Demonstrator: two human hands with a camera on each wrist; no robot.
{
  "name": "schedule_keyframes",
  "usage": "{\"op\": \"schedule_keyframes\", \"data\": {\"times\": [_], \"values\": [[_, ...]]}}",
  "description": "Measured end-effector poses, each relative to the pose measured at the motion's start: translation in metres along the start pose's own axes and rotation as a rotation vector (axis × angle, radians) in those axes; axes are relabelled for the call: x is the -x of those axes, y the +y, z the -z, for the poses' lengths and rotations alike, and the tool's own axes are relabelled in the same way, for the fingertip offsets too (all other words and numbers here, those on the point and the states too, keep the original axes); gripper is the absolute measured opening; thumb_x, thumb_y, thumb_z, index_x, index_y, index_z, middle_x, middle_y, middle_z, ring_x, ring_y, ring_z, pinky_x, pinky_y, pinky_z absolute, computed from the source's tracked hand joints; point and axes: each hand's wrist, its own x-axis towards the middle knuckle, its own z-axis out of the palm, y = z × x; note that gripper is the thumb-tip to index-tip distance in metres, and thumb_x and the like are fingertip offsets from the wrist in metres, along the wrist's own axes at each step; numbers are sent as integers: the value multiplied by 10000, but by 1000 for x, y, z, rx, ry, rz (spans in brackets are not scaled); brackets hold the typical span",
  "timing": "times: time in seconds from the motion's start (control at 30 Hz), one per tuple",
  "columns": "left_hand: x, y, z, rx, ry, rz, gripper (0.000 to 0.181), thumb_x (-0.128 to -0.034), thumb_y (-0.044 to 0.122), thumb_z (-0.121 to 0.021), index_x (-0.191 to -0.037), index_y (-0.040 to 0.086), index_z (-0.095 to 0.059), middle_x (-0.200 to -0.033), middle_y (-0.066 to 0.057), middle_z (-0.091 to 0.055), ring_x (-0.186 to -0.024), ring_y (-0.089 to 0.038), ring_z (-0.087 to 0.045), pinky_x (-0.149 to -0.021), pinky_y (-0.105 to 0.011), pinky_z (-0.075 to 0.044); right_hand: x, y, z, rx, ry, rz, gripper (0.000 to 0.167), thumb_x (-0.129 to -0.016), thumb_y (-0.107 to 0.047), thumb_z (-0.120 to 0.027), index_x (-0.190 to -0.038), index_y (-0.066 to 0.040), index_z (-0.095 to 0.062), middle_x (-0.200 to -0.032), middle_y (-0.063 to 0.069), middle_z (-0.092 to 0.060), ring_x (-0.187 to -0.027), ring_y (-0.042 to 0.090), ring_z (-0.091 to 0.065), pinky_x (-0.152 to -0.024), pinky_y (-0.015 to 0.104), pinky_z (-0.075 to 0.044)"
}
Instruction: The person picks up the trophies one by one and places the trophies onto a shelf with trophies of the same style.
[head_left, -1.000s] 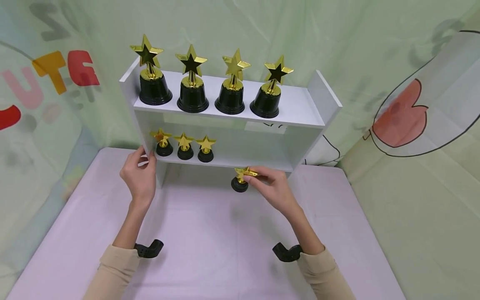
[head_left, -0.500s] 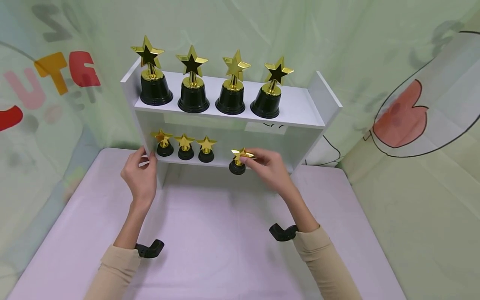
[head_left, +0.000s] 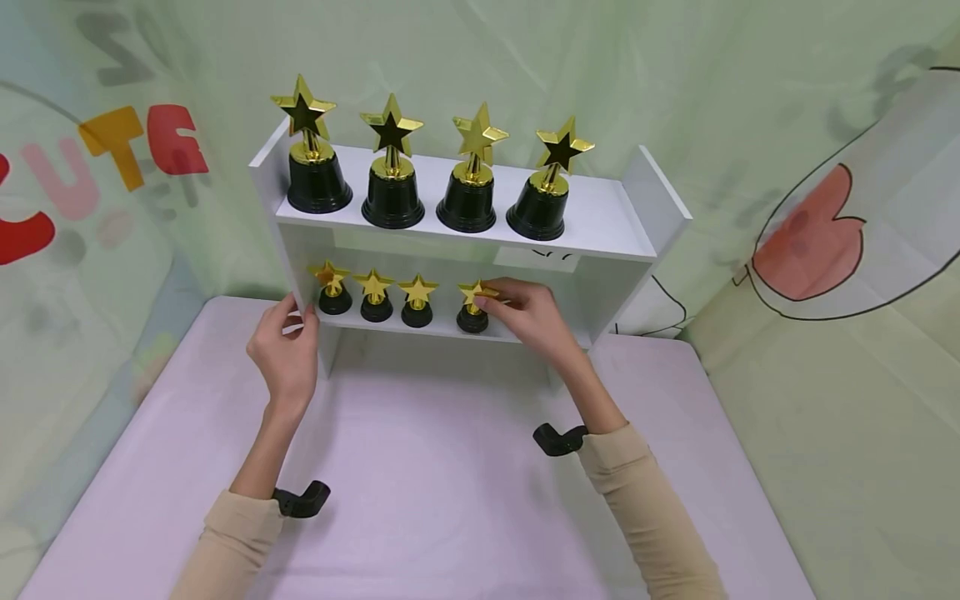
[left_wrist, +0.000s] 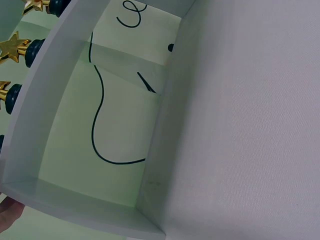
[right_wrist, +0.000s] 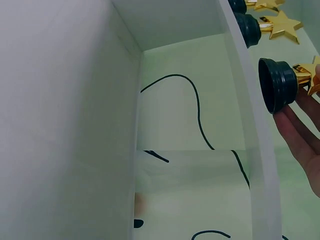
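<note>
My right hand (head_left: 531,318) pinches a small gold star trophy (head_left: 472,320) by its star, at the front of the lower board (head_left: 525,334) of a white shelf (head_left: 654,208). In the right wrist view, the hollow underside of its black base (right_wrist: 278,86) shows beside the board's edge; whether it touches the board I cannot tell. Left of it, several small star trophies (head_left: 376,300) stand upright in a row on the same board. My left hand (head_left: 287,354) grips the shelf's left side panel, fingertips partly hidden; only a bit of that hand (left_wrist: 9,214) enters the left wrist view.
Several larger star trophies (head_left: 393,196) with black bases line the top board (head_left: 592,218). The shelf stands on a table with a pale lilac cover (head_left: 420,483). Behind hangs a pale green printed curtain (head_left: 697,83).
My right hand has raised the small trophy from below the lower board's front edge and brought it to the board, right of the row. The left hand stays on the side panel.
</note>
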Motion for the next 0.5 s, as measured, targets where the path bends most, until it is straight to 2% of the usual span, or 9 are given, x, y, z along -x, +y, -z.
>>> {"op": "schedule_keyframes", "data": {"times": [0.23,0.5], "values": [[1,0,0,8,-7,9,228,-944,30,-682,-1153,9,-772,-980,-220,-736,-824,-333,-709,-709,-73,-513,-6,8,-2,-9,-8,-27,351,-975,-284,-705,-1255,-76,-735,-1188,90,-753,-1090,243,-698,-1003,442,-565],[1,0,-1,12,7,9,236,-938,21,-679,-1154,16,-775,-972,-197,-745,-818,-335,-709,-711,-64,-513,-6,11,-3,-15,-9,-21,360,-971,-275,-708,-1256,-55,-727,-1201,111,-744,-1112,261,-691,-1005,441,-567]]}}
